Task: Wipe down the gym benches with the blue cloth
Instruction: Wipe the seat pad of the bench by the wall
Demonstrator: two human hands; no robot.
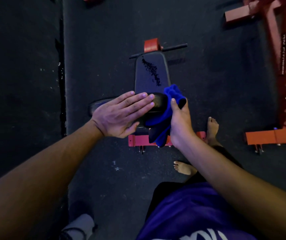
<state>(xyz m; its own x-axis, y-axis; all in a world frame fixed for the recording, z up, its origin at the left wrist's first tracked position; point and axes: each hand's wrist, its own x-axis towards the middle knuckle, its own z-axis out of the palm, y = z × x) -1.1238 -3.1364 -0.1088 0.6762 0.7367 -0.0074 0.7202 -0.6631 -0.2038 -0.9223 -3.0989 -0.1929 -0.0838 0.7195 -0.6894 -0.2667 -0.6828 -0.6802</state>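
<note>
Dark, speckled rubber gym floor (104,40) all around, with red metal frames (267,18) off to the right. Right in the middle, a black padded gym bench (149,75) on a red steel base (137,140), seen from above. On the far pad, a dark grainy patch (151,71), maybe a worn spot or crumbs, hard to tell. Left hand (121,115) flat and spread wide on the near pad, holding nothing, just steadying. Right hand (180,118) closed around the soft blue cloth (163,118), bunched up and pressed against the right edge of the near pad, with loose folds hanging down toward the base. Cloth likely very light, floppy and easy to squash, not slippery, nothing to break. Best grip probably a full fistful in the middle, with plenty of cloth left poking out to rub with. Loose tails likely to drag or snag on the frame, so better tucked in. Pad likely squashy yet firm enough to push on, bench itself heavy and steady. Bare feet (212,129) on the floor beside the base.
</note>
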